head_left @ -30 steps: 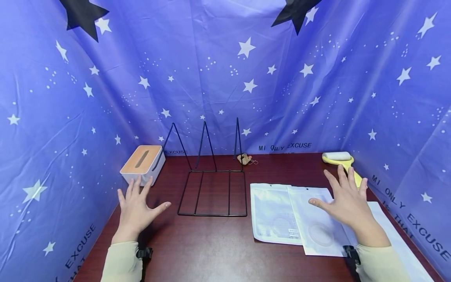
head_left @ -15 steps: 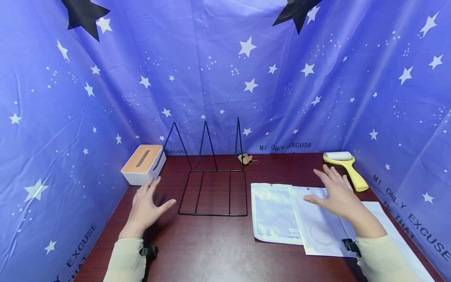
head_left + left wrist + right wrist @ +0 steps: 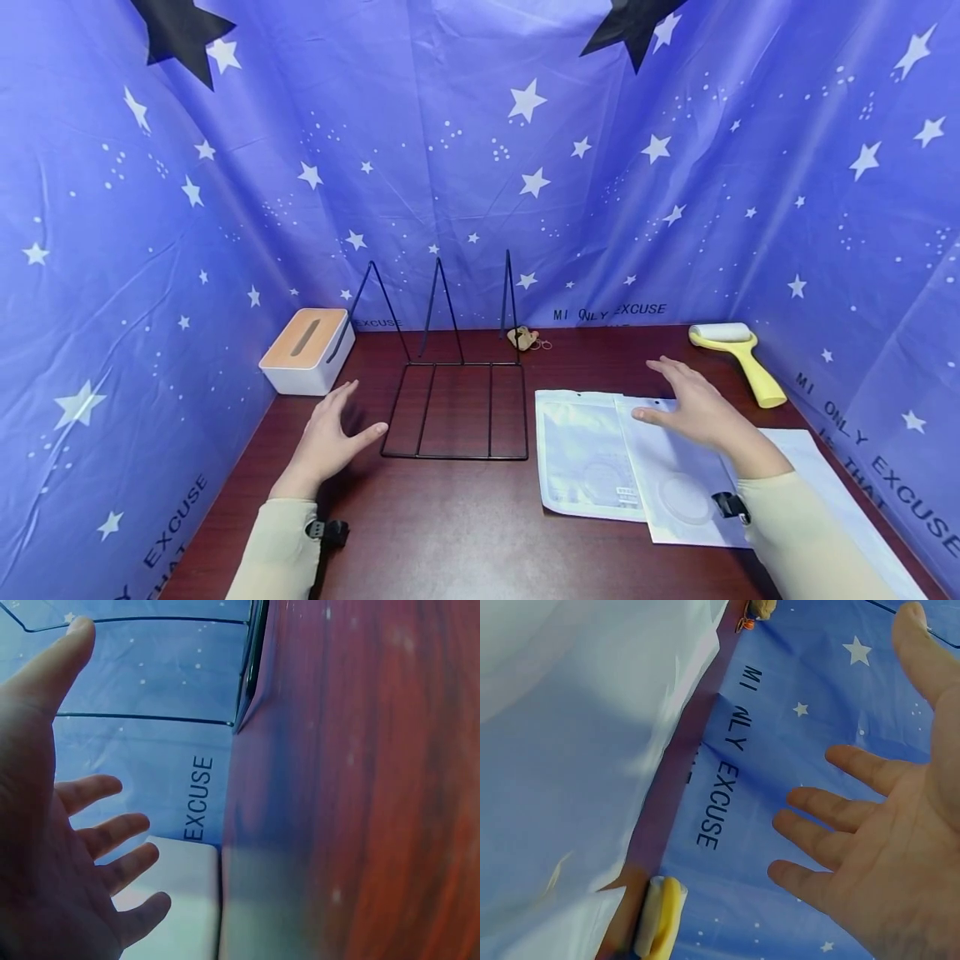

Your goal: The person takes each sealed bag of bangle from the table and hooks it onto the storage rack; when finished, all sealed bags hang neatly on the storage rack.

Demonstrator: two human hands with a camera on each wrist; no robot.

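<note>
Thumb apart and fingers extended, my left hand point(image 3: 327, 442) hovers over the table, left of a black wire rack point(image 3: 453, 457) with upright triangular loops at its back. The left wrist view shows nothing in its palm. My right hand point(image 3: 693, 408) is held above the white zip bags with its fingers spread, touching nothing. One translucent bag point(image 3: 577, 437) lies partly under a second white bag point(image 3: 648, 467), and each shows a faint round shape. In the right wrist view the bags fill the left side.
A white tissue box point(image 3: 303, 342) with a wood-coloured lid stands at the back left. A small tan keychain point(image 3: 522, 337) lies behind the rack. At the back right is a yellow lint roller point(image 3: 750, 367). White sheet material point(image 3: 798, 458) extends under the right arm. Starry blue cloth point(image 3: 480, 167) encloses the table.
Both hands have moved inward, the left one to the right and the right one to the left, turning their palms more toward each other. The objects on the table stay put.
</note>
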